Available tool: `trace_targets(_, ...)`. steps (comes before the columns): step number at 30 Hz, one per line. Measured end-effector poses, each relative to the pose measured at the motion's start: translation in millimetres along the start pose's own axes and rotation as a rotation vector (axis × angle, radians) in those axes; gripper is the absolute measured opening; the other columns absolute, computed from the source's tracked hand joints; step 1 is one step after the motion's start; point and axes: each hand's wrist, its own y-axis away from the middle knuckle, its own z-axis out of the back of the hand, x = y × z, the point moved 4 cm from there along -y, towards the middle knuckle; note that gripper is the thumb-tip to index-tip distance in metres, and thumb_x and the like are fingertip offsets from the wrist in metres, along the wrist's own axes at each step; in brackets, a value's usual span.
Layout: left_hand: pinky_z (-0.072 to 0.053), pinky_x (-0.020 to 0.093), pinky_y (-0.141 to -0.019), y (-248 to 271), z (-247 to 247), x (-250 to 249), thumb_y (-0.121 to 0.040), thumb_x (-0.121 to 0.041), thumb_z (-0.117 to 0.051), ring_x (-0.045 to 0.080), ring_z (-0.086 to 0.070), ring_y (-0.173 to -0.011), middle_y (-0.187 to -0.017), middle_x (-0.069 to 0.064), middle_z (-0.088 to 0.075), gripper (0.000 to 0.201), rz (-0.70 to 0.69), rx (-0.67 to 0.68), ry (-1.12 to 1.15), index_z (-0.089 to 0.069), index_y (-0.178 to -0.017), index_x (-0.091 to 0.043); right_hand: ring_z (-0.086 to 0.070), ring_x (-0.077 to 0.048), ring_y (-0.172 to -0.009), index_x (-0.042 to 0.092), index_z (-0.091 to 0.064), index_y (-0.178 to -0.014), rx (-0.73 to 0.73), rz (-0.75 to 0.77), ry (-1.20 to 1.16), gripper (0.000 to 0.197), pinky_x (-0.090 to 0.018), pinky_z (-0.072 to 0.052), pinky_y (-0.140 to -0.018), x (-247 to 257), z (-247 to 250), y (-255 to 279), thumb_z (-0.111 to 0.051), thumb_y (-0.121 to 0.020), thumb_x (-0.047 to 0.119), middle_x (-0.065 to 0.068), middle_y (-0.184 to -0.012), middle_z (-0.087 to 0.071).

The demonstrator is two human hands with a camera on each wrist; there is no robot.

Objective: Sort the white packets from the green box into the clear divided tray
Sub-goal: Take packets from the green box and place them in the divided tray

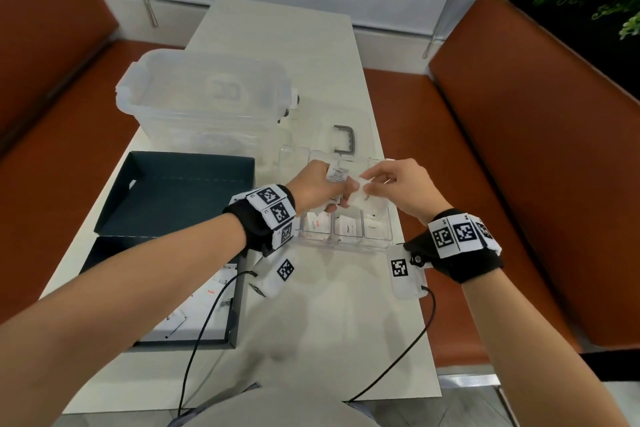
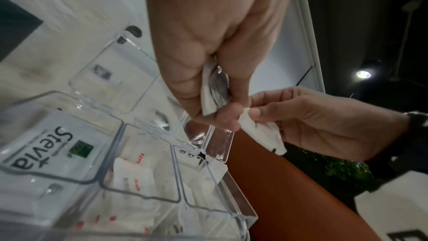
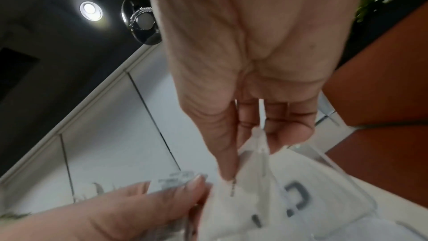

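Note:
My left hand hovers over the clear divided tray and grips a small bunch of white packets. My right hand meets it from the right and pinches one white packet between thumb and fingers. In the left wrist view the gripped bunch sits in my left hand, and the pinched packet hangs from the right fingers. The tray holds sorted packets, one marked Stevia. More packets lie in the green box at near left.
An empty dark green box half lies behind the filled one. A large clear lidded bin stands at back left, with a grey handle beyond the tray. Orange benches flank the narrow white table. Wrist cables trail toward me.

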Motion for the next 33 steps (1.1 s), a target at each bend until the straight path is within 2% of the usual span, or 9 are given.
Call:
trace_targets(3,-0.043,0.022,-0.042,-2.4,1.3,1.8,-0.090,-0.007,-0.065,0.019,-0.062,-0.062,-0.075,0.013,-0.068,0.013,0.025,-0.053,0.075,-0.066,-0.094,0.005,-0.065,-0.013,-0.082,0.019,-0.068,-0.078,-0.090,-0.174,0.083,0.007,-0.017,-0.047,-0.059,-22.4,8.7,-3.4,-0.068,-0.082,0.013,0.002,-0.086,-0.068)
trace_targets(6,-0.043,0.021,-0.042,-3.1,2.9,2.5,-0.091,-0.007,-0.064,0.017,-0.062,-0.061,-0.075,0.012,-0.068,0.012,0.034,-0.062,0.094,-0.066,-0.093,0.004,-0.067,-0.019,-0.076,0.013,-0.064,-0.086,-0.065,-0.348,0.171,0.006,-0.029,-0.058,-0.064,-40.5,0.0,-1.2,-0.061,-0.084,0.008,-0.006,-0.095,-0.064)
trace_targets(9,-0.043,0.021,-0.043,-3.1,3.7,3.6,-0.092,-0.008,-0.064,0.014,-0.064,-0.059,-0.076,0.011,-0.068,0.009,0.041,-0.067,0.098,-0.066,-0.089,0.000,-0.070,-0.017,-0.064,0.012,-0.060,-0.087,-0.024,-0.398,0.192,0.008,-0.024,-0.057,-0.057,-44.7,-12.9,2.1,-0.055,-0.089,0.005,-0.010,-0.089,-0.068)
trace_targets(13,-0.043,0.021,-0.043,-2.9,4.7,5.1,-0.092,-0.008,-0.064,0.013,-0.064,-0.060,-0.075,0.010,-0.068,0.009,0.044,-0.072,0.109,-0.066,-0.087,-0.002,-0.072,-0.023,-0.067,0.005,-0.061,-0.092,0.026,-0.429,0.200,0.007,-0.028,-0.059,-0.063,-43.9,-23.3,4.7,-0.054,-0.091,0.003,-0.016,-0.090,-0.068)
trace_targets(17,-0.043,0.021,-0.044,-0.8,4.7,5.6,-0.092,-0.009,-0.064,0.014,-0.063,-0.061,-0.075,0.010,-0.067,0.010,0.046,-0.072,0.125,-0.066,-0.089,0.000,-0.063,-0.025,-0.078,0.007,-0.064,-0.090,0.073,-0.396,0.310,0.006,-0.028,-0.052,-0.070,-43.1,-27.7,5.1,-0.065,-0.085,0.004,-0.013,-0.101,-0.063)
trace_targets(21,-0.043,0.021,-0.045,2.8,5.4,5.9,-0.091,-0.010,-0.064,0.014,-0.063,-0.061,-0.075,0.010,-0.067,0.010,0.050,-0.080,0.133,-0.066,-0.091,0.001,-0.058,-0.022,-0.091,0.020,-0.064,-0.090,0.183,-0.331,0.468,0.020,-0.033,-0.050,-0.078,-41.4,-30.0,6.8,-0.077,-0.077,0.013,-0.003,-0.104,-0.059)
trace_targets(25,-0.044,0.021,-0.046,7.1,7.8,6.4,-0.092,-0.010,-0.064,0.012,-0.064,-0.060,-0.077,0.011,-0.068,0.012,0.059,-0.089,0.130,-0.066,-0.093,0.002,-0.052,-0.018,-0.101,0.034,-0.064,-0.098,0.256,-0.188,0.674,0.027,-0.036,-0.045,-0.080,-36.6,-33.3,6.3,-0.077,-0.077,0.025,0.008,-0.104,-0.056)
trace_targets(29,-0.045,0.021,-0.046,12.3,8.2,6.2,-0.092,-0.010,-0.064,0.013,-0.063,-0.061,-0.078,0.011,-0.068,0.015,0.071,-0.096,0.127,-0.066,-0.097,0.005,-0.056,-0.019,-0.100,0.031,-0.059,-0.094,0.288,-0.132,0.752,0.021,-0.033,-0.037,-0.078,-36.4,-42.4,8.5,-0.072,-0.080,0.023,0.009,-0.102,-0.061)
trace_targets(33,-0.045,0.021,-0.046,19.4,10.2,5.6,-0.092,-0.009,-0.064,0.015,-0.063,-0.063,-0.079,0.012,-0.067,0.019,0.079,-0.110,0.140,-0.065,-0.101,0.008,-0.055,-0.021,-0.099,0.029,-0.058,-0.093,0.269,-0.100,0.782,0.019,-0.035,-0.032,-0.082,-33.7,-45.7,9.2,-0.071,-0.081,0.021,0.008,-0.100,-0.062)
